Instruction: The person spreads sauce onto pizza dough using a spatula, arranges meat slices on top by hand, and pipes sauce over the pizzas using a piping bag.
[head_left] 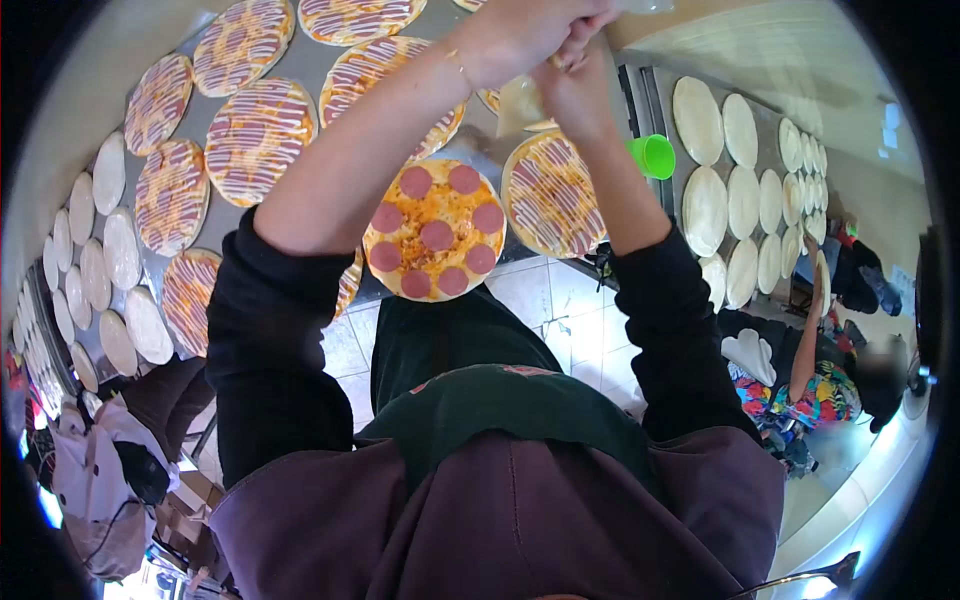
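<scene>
At the top edge my left hand (530, 35) and my right hand (575, 85) come together, fingers closed on a translucent plastic bag (519, 104). Part of the bag hangs below my hands, and a clear end shows above them. Much of my grip is hidden by my own fingers and the frame edge. Beneath my arms lies a pizza with sausage slices (436, 235), with cheese and no white stripes. To its right is a pizza striped with white sauce (553, 192). Another striped pizza (385, 85) is partly behind my left forearm.
More striped pizzas (260, 140) cover the metal table at left, with plain dough rounds (120, 250) beyond. A green cup (652, 157) stands by the right table edge. Another table carries pale dough rounds (705, 210); a person in a floral top (825, 395) reaches over it.
</scene>
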